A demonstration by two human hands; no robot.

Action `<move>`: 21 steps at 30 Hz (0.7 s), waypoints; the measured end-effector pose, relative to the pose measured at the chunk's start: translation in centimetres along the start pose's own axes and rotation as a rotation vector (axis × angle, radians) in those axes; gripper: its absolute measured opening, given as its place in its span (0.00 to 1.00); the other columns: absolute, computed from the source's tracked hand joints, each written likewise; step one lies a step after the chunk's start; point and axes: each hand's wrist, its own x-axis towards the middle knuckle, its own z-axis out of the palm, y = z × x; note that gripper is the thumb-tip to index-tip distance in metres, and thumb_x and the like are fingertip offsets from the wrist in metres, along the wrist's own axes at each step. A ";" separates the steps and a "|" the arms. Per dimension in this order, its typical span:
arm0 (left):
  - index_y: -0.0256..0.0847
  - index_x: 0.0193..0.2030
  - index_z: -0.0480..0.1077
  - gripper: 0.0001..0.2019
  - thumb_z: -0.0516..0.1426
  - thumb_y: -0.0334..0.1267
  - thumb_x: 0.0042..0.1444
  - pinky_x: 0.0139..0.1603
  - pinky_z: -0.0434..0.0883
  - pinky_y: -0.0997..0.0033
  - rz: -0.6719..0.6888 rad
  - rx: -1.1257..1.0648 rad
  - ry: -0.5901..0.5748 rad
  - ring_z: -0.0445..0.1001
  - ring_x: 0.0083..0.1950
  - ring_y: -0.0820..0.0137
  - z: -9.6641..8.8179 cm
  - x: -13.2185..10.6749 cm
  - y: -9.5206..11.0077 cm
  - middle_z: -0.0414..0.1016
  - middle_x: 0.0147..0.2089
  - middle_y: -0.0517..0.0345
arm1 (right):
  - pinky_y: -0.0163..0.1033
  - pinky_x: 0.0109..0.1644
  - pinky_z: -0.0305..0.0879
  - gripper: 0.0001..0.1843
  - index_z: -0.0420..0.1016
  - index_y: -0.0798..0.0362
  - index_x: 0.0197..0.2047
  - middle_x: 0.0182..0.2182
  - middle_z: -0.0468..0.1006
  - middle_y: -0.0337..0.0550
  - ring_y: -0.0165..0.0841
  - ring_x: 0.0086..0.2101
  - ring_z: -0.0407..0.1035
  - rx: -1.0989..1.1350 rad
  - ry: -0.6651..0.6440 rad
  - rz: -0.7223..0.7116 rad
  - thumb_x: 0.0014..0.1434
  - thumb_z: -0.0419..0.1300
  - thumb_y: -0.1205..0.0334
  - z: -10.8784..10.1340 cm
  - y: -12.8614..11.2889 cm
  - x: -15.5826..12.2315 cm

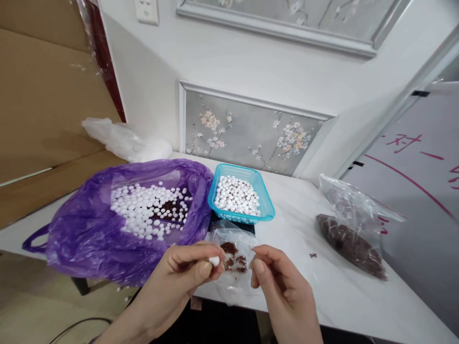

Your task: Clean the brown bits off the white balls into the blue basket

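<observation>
My left hand pinches a small white ball between thumb and fingertips. To its right, my right hand has thumb and fingers curled together. Whatever those fingertips may hold is too small to make out. Below and between the hands lies a clear plastic bag with clumps of reddish-brown shreds on it. Beyond the hands, a blue plastic basket contains many white balls with brown bits among them. An open purple plastic bag on the left holds more loose white balls and some dark brown material.
A clear bag of brown material rests on the white table at the right, near a small brown scrap. White plastic lies at the back left beside cardboard. A whiteboard stands at the right.
</observation>
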 end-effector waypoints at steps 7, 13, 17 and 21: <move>0.46 0.35 0.83 0.08 0.70 0.36 0.45 0.40 0.74 0.82 -0.006 -0.069 -0.028 0.77 0.36 0.74 0.0 -0.3 0.3 0.81 0.38 0.56 | 0.28 0.29 0.67 0.07 0.76 0.48 0.39 0.23 0.73 0.34 0.27 0.25 0.67 0.013 -0.018 -0.005 0.59 0.61 0.55 0.2 0.1 -0.2; 0.45 0.33 0.83 0.05 0.69 0.35 0.47 0.36 0.72 0.82 0.078 -0.058 -0.047 0.75 0.32 0.77 0.1 0.0 0.2 0.80 0.34 0.58 | 0.29 0.29 0.67 0.08 0.76 0.49 0.38 0.22 0.72 0.34 0.28 0.24 0.67 -0.030 -0.044 -0.033 0.60 0.59 0.56 0.1 0.2 -0.2; 0.44 0.30 0.82 0.02 0.68 0.33 0.49 0.35 0.71 0.82 0.152 0.021 -0.001 0.73 0.31 0.78 0.0 0.4 0.7 0.78 0.30 0.60 | 0.30 0.31 0.67 0.09 0.75 0.48 0.40 0.22 0.72 0.34 0.29 0.24 0.67 -0.171 -0.096 -0.075 0.64 0.55 0.56 -0.9 0.6 0.3; 0.43 0.30 0.81 0.00 0.67 0.34 0.49 0.35 0.71 0.81 0.276 0.166 0.102 0.73 0.31 0.77 0.2 2.1 2.0 0.78 0.29 0.60 | 0.33 0.35 0.68 0.14 0.76 0.49 0.43 0.29 0.78 0.40 0.32 0.28 0.73 -0.489 -0.255 -0.198 0.65 0.49 0.67 -0.5 0.9 1.0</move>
